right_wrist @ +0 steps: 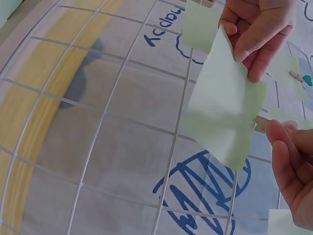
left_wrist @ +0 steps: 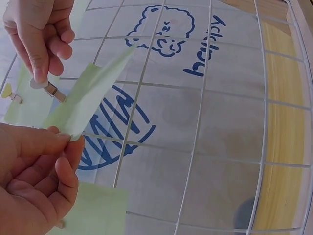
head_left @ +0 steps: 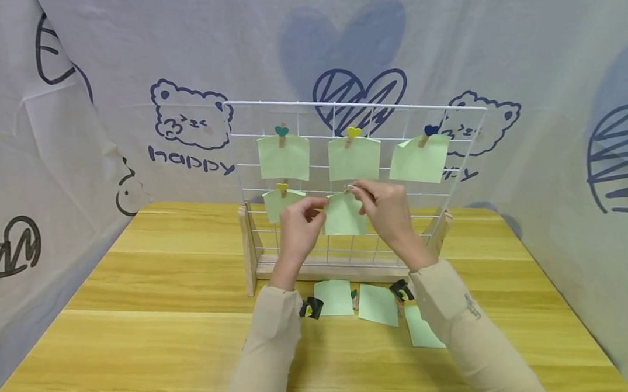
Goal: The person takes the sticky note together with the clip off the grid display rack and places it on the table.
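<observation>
A pale green paper note (head_left: pixel 344 215) is held against the white wire grid (head_left: pixel 352 105), below the middle note of the top row. My left hand (head_left: pixel 301 229) pinches its left edge between thumb and forefinger, clearly seen in the left wrist view. At the note's top edge, my right hand (head_left: pixel 388 207) pinches a small wooden clothespin (left_wrist: pixel 55 92) with a whitish decoration. In the right wrist view the clothespin's tip meets the note's edge; whether it grips the wire too, I cannot tell. The note's sheet (right_wrist: pixel 220 107) bends slightly away from the grid.
Green notes hang from heart-topped clothespins: three along the top, one (head_left: pixel 277 204) lower left. Wooden feet and a base bar (head_left: pixel 338 272) support the grid. On the table (head_left: pixel 157 343) lie loose notes (head_left: pixel 378 304) and a green-topped clothespin (head_left: pixel 354 299). Printed cloth (head_left: pixel 260 46) hangs behind.
</observation>
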`<state>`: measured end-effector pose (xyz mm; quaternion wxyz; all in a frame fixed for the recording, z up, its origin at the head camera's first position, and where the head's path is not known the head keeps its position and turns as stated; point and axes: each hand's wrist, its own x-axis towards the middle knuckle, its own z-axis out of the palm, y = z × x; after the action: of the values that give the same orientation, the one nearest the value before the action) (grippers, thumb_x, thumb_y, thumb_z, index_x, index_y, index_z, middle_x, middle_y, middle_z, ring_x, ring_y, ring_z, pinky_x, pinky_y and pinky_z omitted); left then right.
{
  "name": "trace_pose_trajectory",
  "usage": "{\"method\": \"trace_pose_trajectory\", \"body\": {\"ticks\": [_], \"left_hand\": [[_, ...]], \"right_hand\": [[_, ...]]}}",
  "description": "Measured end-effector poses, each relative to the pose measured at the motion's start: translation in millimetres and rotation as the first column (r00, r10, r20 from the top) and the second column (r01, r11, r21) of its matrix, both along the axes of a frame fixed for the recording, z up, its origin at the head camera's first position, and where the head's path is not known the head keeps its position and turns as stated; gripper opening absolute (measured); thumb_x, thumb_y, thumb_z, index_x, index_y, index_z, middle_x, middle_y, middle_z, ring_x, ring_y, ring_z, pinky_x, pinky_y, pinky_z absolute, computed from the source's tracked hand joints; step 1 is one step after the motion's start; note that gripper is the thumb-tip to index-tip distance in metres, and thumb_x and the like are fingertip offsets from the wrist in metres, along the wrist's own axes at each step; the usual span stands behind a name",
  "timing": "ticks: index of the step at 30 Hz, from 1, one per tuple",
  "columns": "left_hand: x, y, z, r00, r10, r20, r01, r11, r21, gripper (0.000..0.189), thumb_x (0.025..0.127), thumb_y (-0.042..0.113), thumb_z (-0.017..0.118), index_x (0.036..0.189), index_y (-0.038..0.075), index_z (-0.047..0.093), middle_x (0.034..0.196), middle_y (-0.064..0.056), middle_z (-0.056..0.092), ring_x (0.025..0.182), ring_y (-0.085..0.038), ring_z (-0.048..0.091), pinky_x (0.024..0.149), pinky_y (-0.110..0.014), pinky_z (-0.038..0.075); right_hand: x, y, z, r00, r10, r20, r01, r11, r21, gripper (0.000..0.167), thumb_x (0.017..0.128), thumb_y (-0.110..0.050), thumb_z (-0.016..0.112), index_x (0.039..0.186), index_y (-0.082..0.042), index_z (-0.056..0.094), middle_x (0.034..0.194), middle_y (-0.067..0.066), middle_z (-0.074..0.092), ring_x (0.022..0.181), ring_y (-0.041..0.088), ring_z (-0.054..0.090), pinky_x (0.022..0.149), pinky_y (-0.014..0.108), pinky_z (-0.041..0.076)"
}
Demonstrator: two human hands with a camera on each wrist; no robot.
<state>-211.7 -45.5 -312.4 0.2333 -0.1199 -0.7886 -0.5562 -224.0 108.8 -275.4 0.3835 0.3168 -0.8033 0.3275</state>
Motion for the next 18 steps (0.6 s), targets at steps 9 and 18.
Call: {"method": "trace_pose_trajectory", "body": {"ticks": [9,18], "left_hand": [[7.3,-6.9,-1.4,1.000,-0.003,-0.009,0.003,1.000,-0.010,0.017,0.077,-0.011,0.058,0.090,-0.004,0.067,0.086,-0.014,0.065,0.068,-0.021,0.058,0.057,-0.024,0.046],[12.5,-13.4,-5.7,1.000,-0.010,0.019,0.010,1.000,0.024,0.014,0.078,-0.009,0.059,0.088,-0.005,0.067,0.084,-0.015,0.065,0.066,-0.021,0.057,0.056,-0.022,0.045]], "right_hand": [[3.4,4,0.6,0.999,0.026,0.045,-0.021,0.995,-0.101,0.006,0.081,0.003,0.061,0.081,0.008,0.065,0.064,0.015,0.063,0.042,0.016,0.054,0.038,0.009,0.034],[8.5,3,-1.2,0.992,0.069,0.103,-0.056,0.990,-0.131,0.005,0.081,0.003,0.061,0.081,0.007,0.065,0.064,0.014,0.062,0.042,0.012,0.052,0.040,0.013,0.041]]}}
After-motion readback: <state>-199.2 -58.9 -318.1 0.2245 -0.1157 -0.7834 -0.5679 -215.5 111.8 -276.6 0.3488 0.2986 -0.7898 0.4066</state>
